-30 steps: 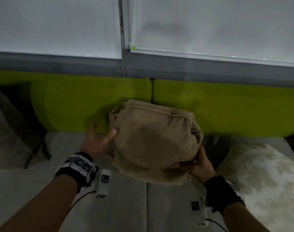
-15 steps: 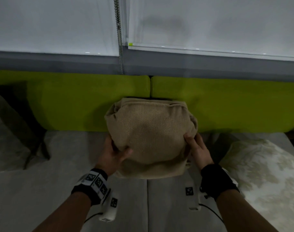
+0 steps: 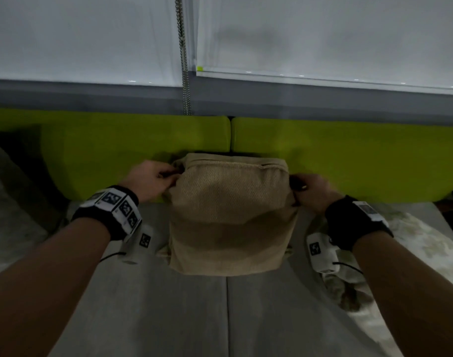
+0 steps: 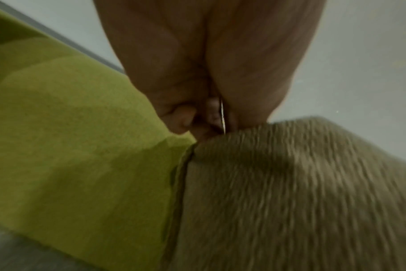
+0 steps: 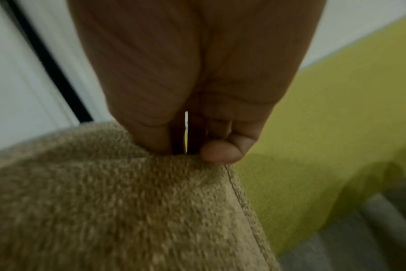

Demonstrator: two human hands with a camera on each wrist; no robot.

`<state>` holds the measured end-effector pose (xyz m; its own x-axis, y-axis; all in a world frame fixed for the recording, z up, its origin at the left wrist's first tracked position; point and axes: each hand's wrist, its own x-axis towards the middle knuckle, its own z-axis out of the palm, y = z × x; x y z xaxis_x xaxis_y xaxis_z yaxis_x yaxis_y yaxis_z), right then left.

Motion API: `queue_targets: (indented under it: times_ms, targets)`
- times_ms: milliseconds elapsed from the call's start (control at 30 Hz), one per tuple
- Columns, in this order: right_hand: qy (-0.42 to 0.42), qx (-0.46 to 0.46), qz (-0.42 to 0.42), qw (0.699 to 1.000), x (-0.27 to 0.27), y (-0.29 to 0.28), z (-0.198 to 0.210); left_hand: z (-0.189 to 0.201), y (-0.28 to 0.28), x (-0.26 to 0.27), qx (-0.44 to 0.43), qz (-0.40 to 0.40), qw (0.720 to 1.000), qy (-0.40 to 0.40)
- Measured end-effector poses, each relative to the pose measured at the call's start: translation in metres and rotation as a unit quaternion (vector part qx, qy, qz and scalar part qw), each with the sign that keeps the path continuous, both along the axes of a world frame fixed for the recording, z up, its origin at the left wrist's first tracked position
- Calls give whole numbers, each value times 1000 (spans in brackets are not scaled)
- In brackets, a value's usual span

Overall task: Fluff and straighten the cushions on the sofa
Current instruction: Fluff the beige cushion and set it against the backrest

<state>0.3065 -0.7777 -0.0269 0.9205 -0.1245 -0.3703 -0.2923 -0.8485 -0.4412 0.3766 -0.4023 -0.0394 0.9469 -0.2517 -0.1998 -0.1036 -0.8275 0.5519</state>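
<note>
A beige knitted cushion (image 3: 230,215) stands upright on the grey sofa seat (image 3: 168,313), leaning against the green back cushions (image 3: 132,150). My left hand (image 3: 166,176) grips its upper left corner with curled fingers. My right hand (image 3: 301,186) grips the upper right corner. In the left wrist view my left hand (image 4: 206,126) pinches the beige cushion (image 4: 290,192) at its corner. The right wrist view has my right hand (image 5: 192,146) pinching the beige cushion (image 5: 118,198) along its top edge.
A pale patterned cushion (image 3: 413,253) lies on the seat at the right. A grey cushion (image 3: 6,215) sits at the far left. White roller blinds (image 3: 323,34) with a bead chain (image 3: 184,60) hang behind the sofa back.
Both hands moved from the cushion's lower sides up to its top corners. The cushion went from rumpled and rounded to upright and squarer against the green back.
</note>
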Motion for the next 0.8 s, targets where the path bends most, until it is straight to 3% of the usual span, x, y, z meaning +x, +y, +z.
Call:
queue_targets:
  times_ms: [200, 267, 367, 500, 600, 667, 733, 800]
  targets:
    - [29, 186, 7, 982, -19, 20, 12, -15, 3, 2, 75, -31, 994, 69]
    - [32, 123, 44, 991, -16, 25, 14, -18, 2, -3, 83, -35, 992, 87]
    - [-31, -18, 80, 996, -10, 33, 10, -18, -5, -9, 93, -23, 994, 43]
    - [-127, -34, -18, 991, -2, 19, 18, -14, -6, -14, 118, 9, 993, 2]
    - [-228, -50, -114, 966, 1, -6, 29, -11, -5, -13, 102, 3, 995, -21]
    - [-268, 33, -159, 950, 2, -16, 28, -11, -7, -14, 104, -18, 994, -7]
    - [-206, 170, -131, 955, 0, -16, 21, -14, -6, -15, 119, -22, 993, 3]
    - [-104, 135, -32, 985, 0, -17, 13, -17, -2, -16, 136, -11, 991, 3]
